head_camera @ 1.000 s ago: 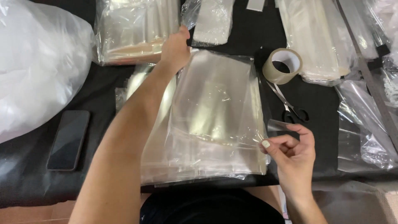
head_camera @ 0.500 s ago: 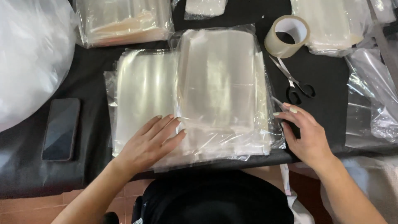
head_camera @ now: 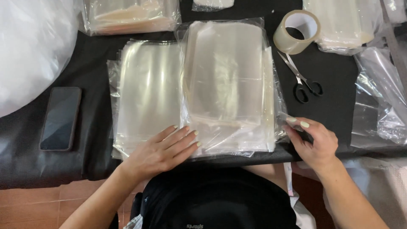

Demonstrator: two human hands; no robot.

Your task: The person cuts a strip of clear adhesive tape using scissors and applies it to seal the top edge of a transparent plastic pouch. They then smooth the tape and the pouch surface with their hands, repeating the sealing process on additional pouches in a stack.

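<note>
Mid-frame on the desk (head_camera: 347, 101): two overlapping stacks of clear bags (head_camera: 229, 80) already laid out. Left hand (head_camera: 163, 150) flat and open on the lower stack; right hand (head_camera: 311, 140) at lower right, grip pinched on a clear strip (head_camera: 283, 118). Sealing seemingly only starting.

Two stacks of clear plastic bags are counted beside the scissors (head_camera: 302, 80): a left stack (head_camera: 148, 91) and a right stack (head_camera: 229, 80). One tape roll (head_camera: 296, 32) is seen just above the scissors, one phone (head_camera: 60, 118) far left of them. Two hands are counted, left hand (head_camera: 159, 152) and right hand (head_camera: 311, 142).
</note>
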